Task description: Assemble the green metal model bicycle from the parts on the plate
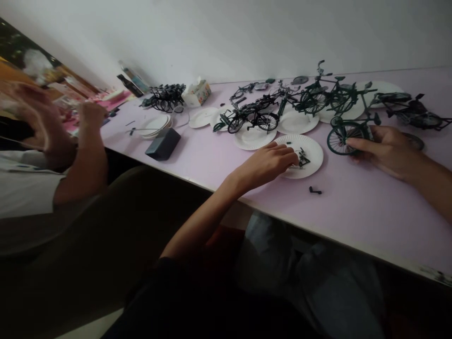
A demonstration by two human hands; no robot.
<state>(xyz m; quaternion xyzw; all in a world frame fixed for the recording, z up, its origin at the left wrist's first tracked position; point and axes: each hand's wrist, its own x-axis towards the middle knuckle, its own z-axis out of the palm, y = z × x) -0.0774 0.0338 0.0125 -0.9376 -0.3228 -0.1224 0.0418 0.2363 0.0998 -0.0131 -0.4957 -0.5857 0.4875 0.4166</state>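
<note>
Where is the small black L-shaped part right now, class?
In the head view, right of centre, the small black L-shaped part lies on the lilac tabletop, nearer the wearer than the plate under the left hand.

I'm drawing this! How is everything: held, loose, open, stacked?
Green bicycle: held
Right grip: closed on it
Left grip: at small parts, hold unclear
Small parts: on a paper plate
Black piece: lying loose
Tissue box: open, tissue poking out
White plates: stacked
Black bicycles: bunched together
</note>
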